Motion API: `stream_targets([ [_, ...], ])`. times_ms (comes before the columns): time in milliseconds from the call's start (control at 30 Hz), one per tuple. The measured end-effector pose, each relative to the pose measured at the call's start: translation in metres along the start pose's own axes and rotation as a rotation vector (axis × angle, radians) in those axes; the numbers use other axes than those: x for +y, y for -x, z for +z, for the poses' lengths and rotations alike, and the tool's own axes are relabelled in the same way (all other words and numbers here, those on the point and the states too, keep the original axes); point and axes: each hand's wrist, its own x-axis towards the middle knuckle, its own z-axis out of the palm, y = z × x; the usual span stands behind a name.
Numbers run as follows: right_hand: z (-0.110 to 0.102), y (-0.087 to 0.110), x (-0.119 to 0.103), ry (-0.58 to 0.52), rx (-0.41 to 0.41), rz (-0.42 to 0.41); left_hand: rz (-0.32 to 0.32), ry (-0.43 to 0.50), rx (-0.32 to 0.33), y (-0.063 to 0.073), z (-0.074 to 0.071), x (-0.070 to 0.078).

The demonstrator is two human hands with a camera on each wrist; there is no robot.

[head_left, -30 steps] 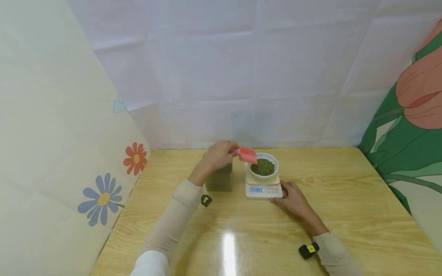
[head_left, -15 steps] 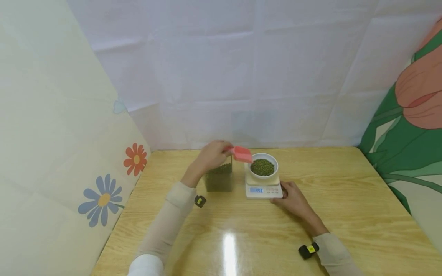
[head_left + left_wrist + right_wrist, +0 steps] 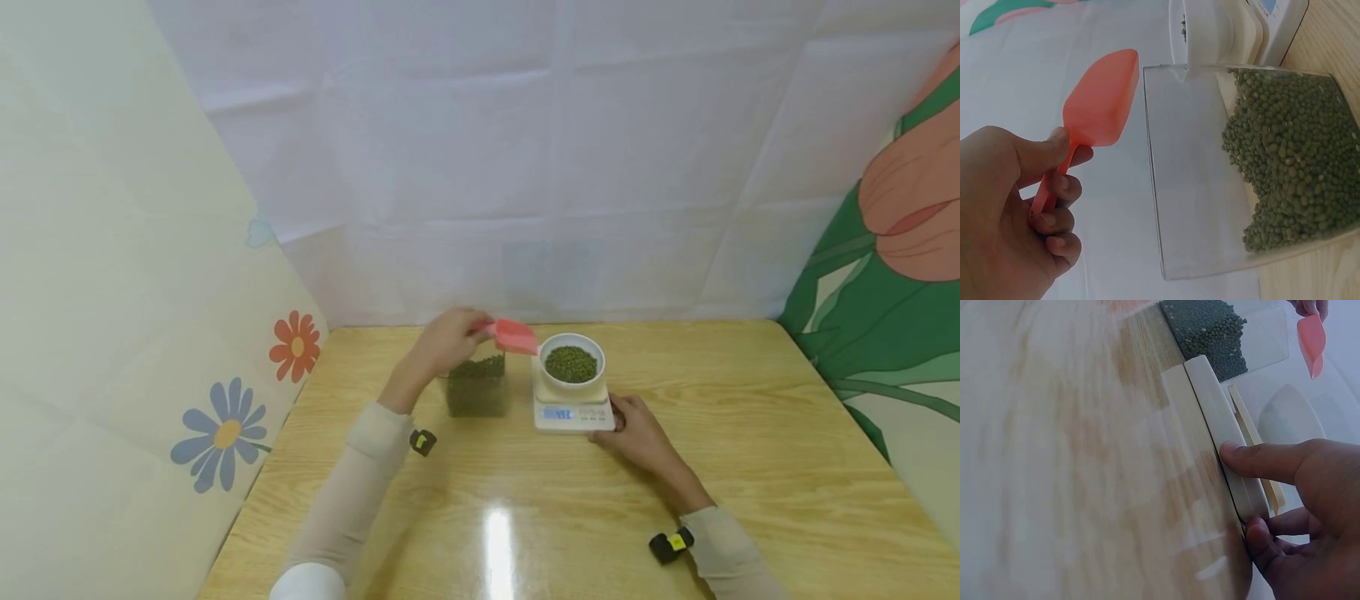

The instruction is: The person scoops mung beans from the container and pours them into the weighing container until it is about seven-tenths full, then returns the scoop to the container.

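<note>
My left hand (image 3: 447, 340) grips the handle of a red scoop (image 3: 515, 337), thumb and curled fingers round it. The scoop is up in the air between a clear box and a white bowl; no beans show on it. The clear box (image 3: 1191, 187) holds green mung beans (image 3: 1297, 156) and stands below my left hand. More mung beans (image 3: 572, 365) lie in the white bowl (image 3: 1288, 415), which sits on a kitchen scale (image 3: 592, 422) with a lit display. My right hand (image 3: 637, 433) holds the scale's front right corner, thumb on its front face, fingers at its side.
Box and scale stand side by side, a small gap apart, on a wooden table (image 3: 525, 492). Behind them hangs a pale cloth (image 3: 465, 167). Flower-printed sheets stand at the left (image 3: 135, 250) and right. Each wrist wears a small black device.
My left hand and the scoop have moved left, from over the bowl's rim to above the right part of the box. The display's digits have changed. My right hand has stayed put.
</note>
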Motion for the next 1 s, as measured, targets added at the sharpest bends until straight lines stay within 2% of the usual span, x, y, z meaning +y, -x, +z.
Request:
stream_targets([
  [733, -0.003, -0.001, -0.002, 0.015, -0.010, -0.017, 0.012, 0.031, 0.024, 0.022, -0.022, -0.025],
  [1000, -0.005, 0.000, -0.005, 0.053, -0.014, -0.033, -0.018, 0.044, 0.019, 0.029, -0.029, -0.033],
])
